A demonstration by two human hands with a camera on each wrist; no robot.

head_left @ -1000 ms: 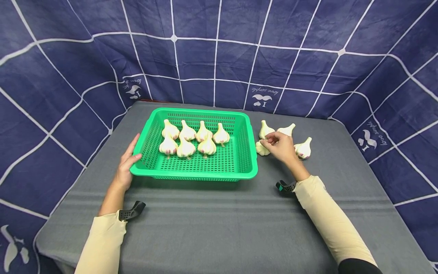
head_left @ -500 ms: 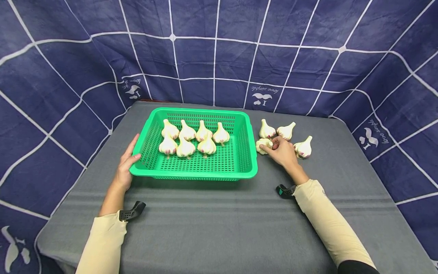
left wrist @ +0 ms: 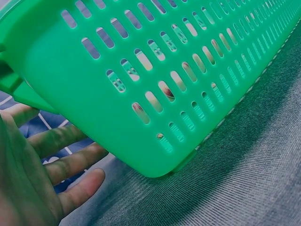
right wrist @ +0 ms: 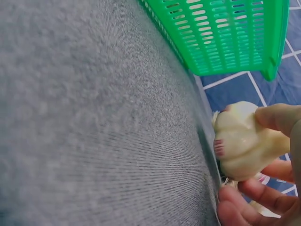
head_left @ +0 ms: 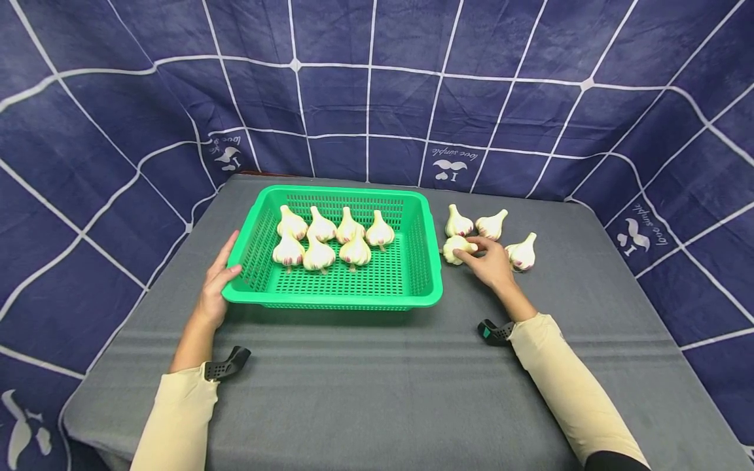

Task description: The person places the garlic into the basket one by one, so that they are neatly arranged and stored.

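In the head view my right hand (head_left: pixel 490 263) pinches a garlic bulb (head_left: pixel 456 249) between thumb and fingers, just right of the green basket (head_left: pixel 330 303). Close up in the right wrist view, the thumb lies on the side of this garlic bulb (right wrist: pixel 242 141), its neck toward the palm. My left hand (head_left: pixel 213 291) rests at the basket's left side, thumb on the rim and straight fingers along the outside. Those fingers (left wrist: pixel 77 162) stretch out beside the basket wall in the left wrist view. Several garlic bulbs (head_left: pixel 355 249) sit in two rows inside the basket.
Three more garlic bulbs lie on the grey tablecloth (head_left: pixel 365 386) around my right hand: one behind left (head_left: pixel 458 222), one behind it (head_left: pixel 491 225), one to its right (head_left: pixel 521 254). A blue curtain (head_left: pixel 336 104) with white lines hangs behind the table.
My right hand has come down onto the nearest garlic bulb, taken hold of it and turned it so its neck points right. The left hand and basket stay put.
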